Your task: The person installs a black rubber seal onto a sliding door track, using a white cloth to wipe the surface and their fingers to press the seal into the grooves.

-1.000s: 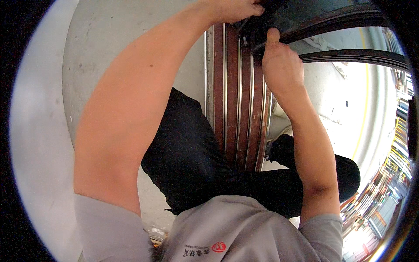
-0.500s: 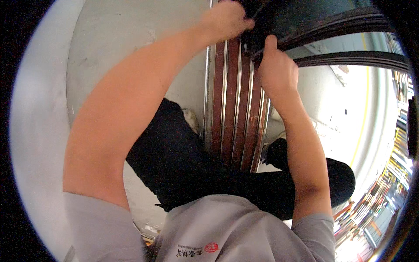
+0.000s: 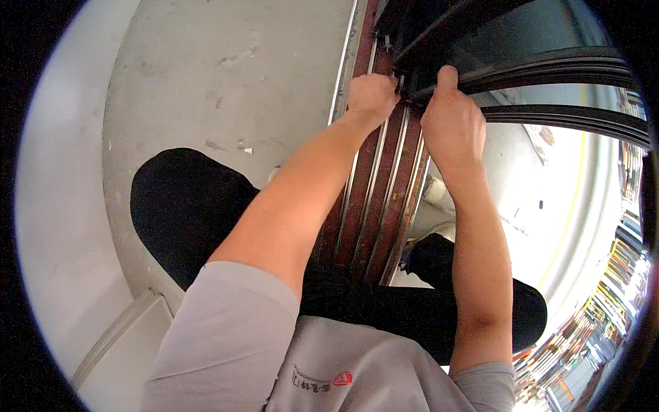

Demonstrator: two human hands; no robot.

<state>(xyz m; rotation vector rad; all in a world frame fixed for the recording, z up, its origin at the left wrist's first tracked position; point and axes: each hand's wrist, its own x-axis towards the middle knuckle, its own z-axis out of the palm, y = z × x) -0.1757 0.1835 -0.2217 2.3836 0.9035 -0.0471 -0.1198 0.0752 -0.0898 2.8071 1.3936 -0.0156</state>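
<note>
A brown floor track (image 3: 366, 226) with several bright metal rails runs between my knees. Dark-framed glass door panels (image 3: 508, 48) stand over its far end. My right hand (image 3: 453, 127) is closed round the lower corner of a panel's black frame, its thumb lying up along the frame. Just left of it, my left hand (image 3: 372, 96) is low over the rails with its fingers curled in at the panel's bottom end. Whatever the left fingertips pinch is hidden or too small to name. Small dark fittings (image 3: 388, 42) show at the panels' bottom ends, beyond the left hand.
Grey floor (image 3: 274, 89) with scuffs and a small white scrap lies left of the track. A pale wall (image 3: 65, 206) curves along the left side. Another black frame edge (image 3: 570, 118) extends right. Long stacked stock (image 3: 590, 309) fills the far right.
My left hand has come down and nearer, from the upper part of the panels to the rails beside the right hand. My left knee has swung outward. The right hand keeps its hold.
</note>
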